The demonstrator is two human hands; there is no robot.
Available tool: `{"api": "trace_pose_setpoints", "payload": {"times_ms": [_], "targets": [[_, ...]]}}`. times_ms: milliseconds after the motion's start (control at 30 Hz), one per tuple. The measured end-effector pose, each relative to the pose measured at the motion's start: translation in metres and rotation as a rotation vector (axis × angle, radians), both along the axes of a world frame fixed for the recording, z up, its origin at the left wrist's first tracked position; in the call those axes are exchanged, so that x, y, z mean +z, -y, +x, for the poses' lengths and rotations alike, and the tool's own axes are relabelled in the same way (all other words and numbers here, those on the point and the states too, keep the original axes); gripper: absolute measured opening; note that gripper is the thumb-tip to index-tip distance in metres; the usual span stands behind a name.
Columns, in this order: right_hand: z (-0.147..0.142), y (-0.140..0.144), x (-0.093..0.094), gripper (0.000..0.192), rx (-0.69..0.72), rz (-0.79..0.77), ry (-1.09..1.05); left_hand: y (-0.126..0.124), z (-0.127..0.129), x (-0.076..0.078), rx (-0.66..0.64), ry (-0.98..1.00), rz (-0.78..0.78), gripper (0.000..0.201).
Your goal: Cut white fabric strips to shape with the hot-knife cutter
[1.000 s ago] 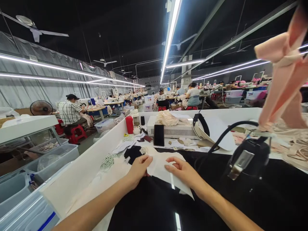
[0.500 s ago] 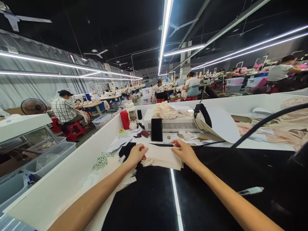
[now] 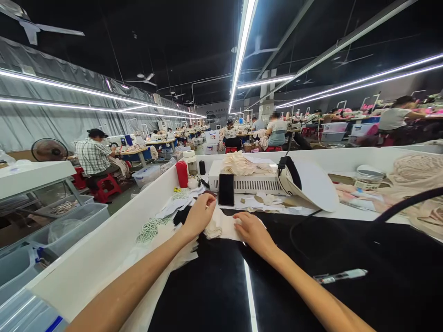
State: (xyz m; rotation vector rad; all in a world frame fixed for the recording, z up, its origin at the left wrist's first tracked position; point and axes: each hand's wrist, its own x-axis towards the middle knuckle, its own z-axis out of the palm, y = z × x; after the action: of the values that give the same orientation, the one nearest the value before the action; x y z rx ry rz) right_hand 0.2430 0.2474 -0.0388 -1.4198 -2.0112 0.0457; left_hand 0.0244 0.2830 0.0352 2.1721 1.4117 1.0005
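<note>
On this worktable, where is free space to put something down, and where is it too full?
Free: the black mat between the right hand and the pen, and behind the pen. Crowded: around the left hand, the cream fabric pieces, the phone and the scraps.

hands (image 3: 224, 221) cover much of cream fabric (image 3: 226, 227), distant workers' faces blurred

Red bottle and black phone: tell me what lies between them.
Head view: between the red bottle and black phone lie a black thread spool and paper scraps.
</note>
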Motion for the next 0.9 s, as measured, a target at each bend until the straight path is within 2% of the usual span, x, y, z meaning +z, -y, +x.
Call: {"api": "trace_pose_setpoints", "payload": {"times_ms": [67,167,233,367,467,567,767,900], "targets": [[-0.006,-0.001,-0.004,0.026,0.026,0.011,0.014,0.005,0.013,0.005,-0.111,-0.107,0.037,0.023],[-0.008,-0.003,-0.012,0.029,0.029,0.026,0.047,0.006,0.026,0.002,-0.219,-0.281,0.033,0.025],[-0.006,-0.004,-0.018,0.031,0.011,0.030,0.079,0.003,0.025,-0.005,-0.225,-0.389,0.001,0.035],[-0.005,-0.003,-0.030,0.034,-0.033,0.036,0.134,0.001,0.006,-0.027,-0.151,-0.543,-0.114,0.062],[-0.007,-0.001,-0.034,0.037,-0.049,0.041,0.162,0.005,-0.005,-0.041,-0.118,-0.580,-0.187,0.072],[-0.007,0.002,-0.035,0.038,-0.056,0.035,0.189,0.008,-0.006,-0.050,-0.106,-0.575,-0.207,0.075],[-0.004,0.005,-0.026,0.041,-0.054,-0.014,0.229,0.008,0.000,-0.053,-0.101,-0.560,-0.214,0.077],[-0.018,0.006,-0.014,0.049,-0.059,-0.042,0.226,0.008,0.001,-0.054,-0.110,-0.566,-0.220,0.078]]}}
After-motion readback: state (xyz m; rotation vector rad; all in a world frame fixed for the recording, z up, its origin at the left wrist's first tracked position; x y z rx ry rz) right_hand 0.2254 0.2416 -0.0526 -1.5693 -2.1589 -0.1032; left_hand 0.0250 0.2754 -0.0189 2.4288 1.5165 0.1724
